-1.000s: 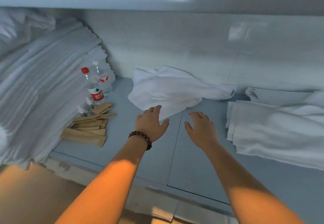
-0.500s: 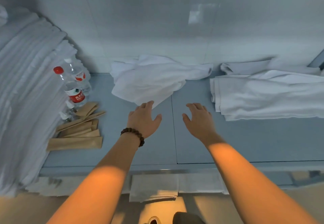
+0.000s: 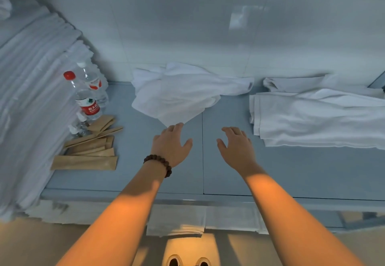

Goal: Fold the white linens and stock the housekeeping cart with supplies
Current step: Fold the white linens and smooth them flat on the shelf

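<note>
we are reaching both hands over the grey shelf toward the crumpled white linen, which is lying in a loose heap against the back wall, between the water bottles on the left and the folded linens on the right. our left hand, with a bead bracelet on the wrist, is hovering with fingers spread wide and holding nothing; its fingertips are just reaching the near pointed corner of the cloth, though we cannot tell whether they are touching it. our right hand is also hanging open and empty, fingers loosely spread, a little apart from the cloth's near edge.

we are judging the linen to be light, soft and floppy, with no stiffness to hold a shape, so it is likely to sag and drag once lifted. the near corner looks like the handiest place to pinch with the left hand, while the right is looking for a second corner or hem along the right-hand edge, so the piece can be shaken flat. the paper sleeves and the tall stack of linens at the left are lying well clear of the reach.
</note>
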`<state>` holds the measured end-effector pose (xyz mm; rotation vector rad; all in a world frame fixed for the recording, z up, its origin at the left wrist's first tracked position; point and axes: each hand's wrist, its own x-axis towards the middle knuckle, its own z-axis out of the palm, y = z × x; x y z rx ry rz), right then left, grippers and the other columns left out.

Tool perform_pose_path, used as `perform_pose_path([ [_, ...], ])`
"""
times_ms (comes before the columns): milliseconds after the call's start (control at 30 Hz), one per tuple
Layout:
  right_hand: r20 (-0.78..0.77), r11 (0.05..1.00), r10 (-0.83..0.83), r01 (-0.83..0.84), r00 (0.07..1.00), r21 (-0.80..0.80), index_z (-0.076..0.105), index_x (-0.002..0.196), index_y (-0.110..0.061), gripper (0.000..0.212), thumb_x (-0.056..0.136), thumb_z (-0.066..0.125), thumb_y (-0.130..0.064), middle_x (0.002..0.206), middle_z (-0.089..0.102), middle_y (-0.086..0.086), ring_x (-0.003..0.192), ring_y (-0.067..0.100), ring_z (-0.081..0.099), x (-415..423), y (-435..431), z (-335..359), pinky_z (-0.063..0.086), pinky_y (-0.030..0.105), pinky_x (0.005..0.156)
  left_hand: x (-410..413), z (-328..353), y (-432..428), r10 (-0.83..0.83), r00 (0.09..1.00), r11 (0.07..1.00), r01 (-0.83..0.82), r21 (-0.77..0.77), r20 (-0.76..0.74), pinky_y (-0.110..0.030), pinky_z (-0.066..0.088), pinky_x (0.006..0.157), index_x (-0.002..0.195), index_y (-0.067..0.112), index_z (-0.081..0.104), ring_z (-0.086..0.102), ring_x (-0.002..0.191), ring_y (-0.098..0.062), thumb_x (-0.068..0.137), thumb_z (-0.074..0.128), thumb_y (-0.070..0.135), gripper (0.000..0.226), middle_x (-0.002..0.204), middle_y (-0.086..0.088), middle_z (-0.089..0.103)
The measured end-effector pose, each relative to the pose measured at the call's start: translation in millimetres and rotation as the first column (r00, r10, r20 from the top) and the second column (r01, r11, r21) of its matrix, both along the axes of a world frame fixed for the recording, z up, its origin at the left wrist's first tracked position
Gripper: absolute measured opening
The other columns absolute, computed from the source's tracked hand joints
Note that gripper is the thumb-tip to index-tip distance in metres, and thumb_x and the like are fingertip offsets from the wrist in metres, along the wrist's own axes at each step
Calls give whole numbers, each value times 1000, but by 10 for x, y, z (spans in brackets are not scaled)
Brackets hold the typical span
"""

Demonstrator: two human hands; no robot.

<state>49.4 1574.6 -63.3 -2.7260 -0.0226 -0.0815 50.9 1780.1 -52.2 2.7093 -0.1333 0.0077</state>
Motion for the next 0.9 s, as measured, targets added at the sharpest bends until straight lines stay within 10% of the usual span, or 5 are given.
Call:
perform_pose_path([
  [900,-50,993,114,-116,992,-35,40,141,-18,50,95,47,-36,150,32,4,135,25,31,916,780,-896,31,41,107,771,-889,631,-17,996,990,29,139,-87,-38,26,112,148,10,26,32,138,-22,93,44,45,68,153,-6,32],
])
